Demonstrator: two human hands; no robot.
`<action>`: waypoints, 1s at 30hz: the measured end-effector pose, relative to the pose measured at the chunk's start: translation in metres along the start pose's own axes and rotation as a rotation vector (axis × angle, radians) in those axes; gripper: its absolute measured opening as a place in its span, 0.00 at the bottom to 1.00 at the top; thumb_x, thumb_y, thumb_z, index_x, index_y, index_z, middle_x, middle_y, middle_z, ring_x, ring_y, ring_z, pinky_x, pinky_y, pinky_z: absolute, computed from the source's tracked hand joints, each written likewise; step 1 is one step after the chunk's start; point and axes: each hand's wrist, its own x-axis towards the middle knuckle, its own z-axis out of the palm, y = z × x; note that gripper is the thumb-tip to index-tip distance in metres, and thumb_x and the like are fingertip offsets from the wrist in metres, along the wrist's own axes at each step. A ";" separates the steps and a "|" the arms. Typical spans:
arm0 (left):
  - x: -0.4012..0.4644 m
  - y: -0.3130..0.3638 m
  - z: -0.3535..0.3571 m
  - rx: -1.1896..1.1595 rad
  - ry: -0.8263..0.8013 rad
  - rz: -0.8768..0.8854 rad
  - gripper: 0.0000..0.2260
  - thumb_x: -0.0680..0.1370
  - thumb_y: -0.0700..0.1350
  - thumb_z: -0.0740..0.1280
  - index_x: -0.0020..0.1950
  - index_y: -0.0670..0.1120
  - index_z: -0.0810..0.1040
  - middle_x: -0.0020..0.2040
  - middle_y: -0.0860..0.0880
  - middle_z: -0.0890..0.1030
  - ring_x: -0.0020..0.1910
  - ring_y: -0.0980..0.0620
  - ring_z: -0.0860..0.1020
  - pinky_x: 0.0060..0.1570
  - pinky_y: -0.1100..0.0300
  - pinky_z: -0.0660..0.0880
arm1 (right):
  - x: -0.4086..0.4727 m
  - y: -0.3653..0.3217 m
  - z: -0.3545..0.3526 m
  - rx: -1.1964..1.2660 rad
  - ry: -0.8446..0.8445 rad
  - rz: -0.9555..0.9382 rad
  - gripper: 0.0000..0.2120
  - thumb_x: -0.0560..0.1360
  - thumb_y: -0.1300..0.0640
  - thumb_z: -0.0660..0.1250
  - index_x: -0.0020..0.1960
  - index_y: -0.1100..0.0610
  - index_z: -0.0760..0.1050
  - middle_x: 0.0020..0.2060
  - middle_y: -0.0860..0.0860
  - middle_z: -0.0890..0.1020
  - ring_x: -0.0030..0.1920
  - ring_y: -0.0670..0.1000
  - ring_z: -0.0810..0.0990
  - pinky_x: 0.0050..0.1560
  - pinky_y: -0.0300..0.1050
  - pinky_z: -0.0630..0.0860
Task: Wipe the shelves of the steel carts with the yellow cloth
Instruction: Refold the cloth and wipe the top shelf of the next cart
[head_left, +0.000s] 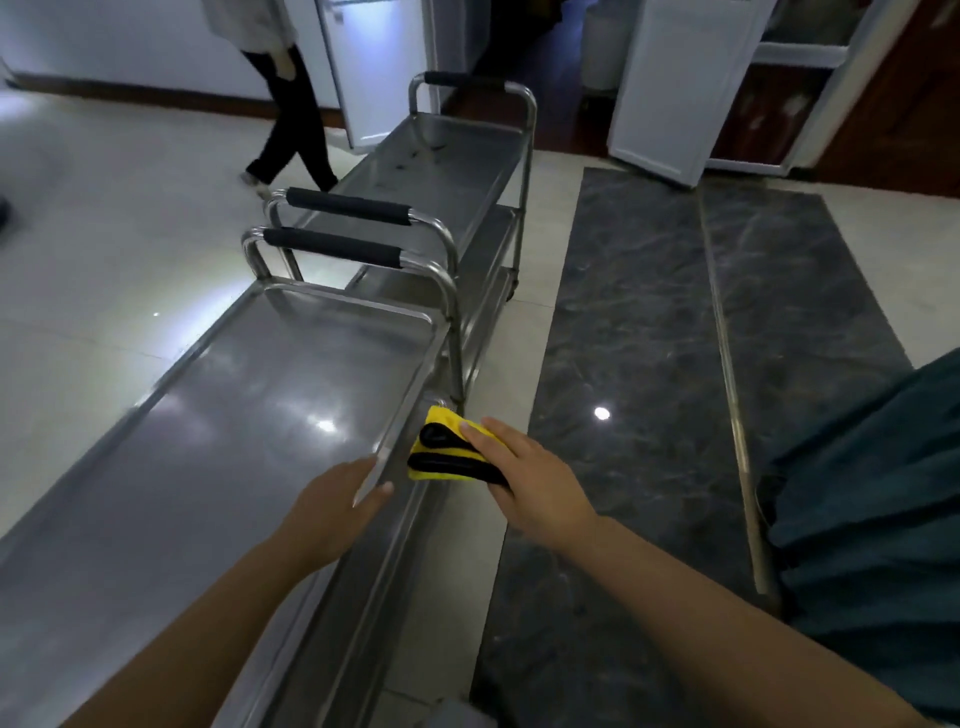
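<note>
A folded yellow cloth with black edging (447, 453) is held under the right hand (524, 486), whose fingers are closed over its top and near end, pressing it against the outer side of the nearer steel cart, just below the raised right rim of the cart's flat, shiny top shelf (223, 441). The far part of the cloth is left uncovered ahead of the fingertips. Just to the left of that grip, the left hand (332, 512) is laid on the same rim, the palm over the shelf surface and the thumb hooked over the outer edge; nothing else is held by it. The two hands are near each other but apart, with the rim between them.

Beyond the gripped cloth, a curved steel push handle with a black foam sleeve (332, 247) is seen at the far end of the nearer cart. A second steel cart with several shelves (447, 171) is parked directly behind it, its own padded handle almost touching the first. To the right of the grip, dark grey marbled floor slabs (649, 322) are laid. Far beyond, to the left, the legs of another person in black trousers (291, 119) are visible on the pale tiled floor.
</note>
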 end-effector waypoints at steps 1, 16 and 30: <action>0.005 -0.009 0.002 0.045 0.002 -0.028 0.24 0.81 0.55 0.58 0.76 0.47 0.63 0.73 0.46 0.68 0.72 0.48 0.66 0.71 0.56 0.59 | 0.013 0.003 0.005 0.002 -0.021 -0.003 0.31 0.78 0.58 0.62 0.77 0.44 0.53 0.76 0.51 0.61 0.69 0.57 0.68 0.61 0.53 0.73; 0.046 -0.060 -0.005 0.134 -0.040 -0.366 0.29 0.82 0.57 0.56 0.79 0.48 0.52 0.79 0.47 0.54 0.76 0.49 0.58 0.74 0.55 0.55 | 0.178 0.036 0.051 0.021 -0.357 -0.237 0.29 0.79 0.56 0.60 0.77 0.45 0.55 0.75 0.49 0.61 0.72 0.53 0.63 0.67 0.48 0.67; -0.004 0.046 0.067 -0.260 0.379 -0.816 0.25 0.81 0.55 0.60 0.76 0.50 0.61 0.76 0.50 0.64 0.74 0.51 0.63 0.70 0.61 0.59 | 0.229 0.077 0.054 0.044 -0.715 -0.758 0.31 0.77 0.63 0.61 0.76 0.47 0.58 0.75 0.51 0.61 0.73 0.55 0.63 0.69 0.48 0.64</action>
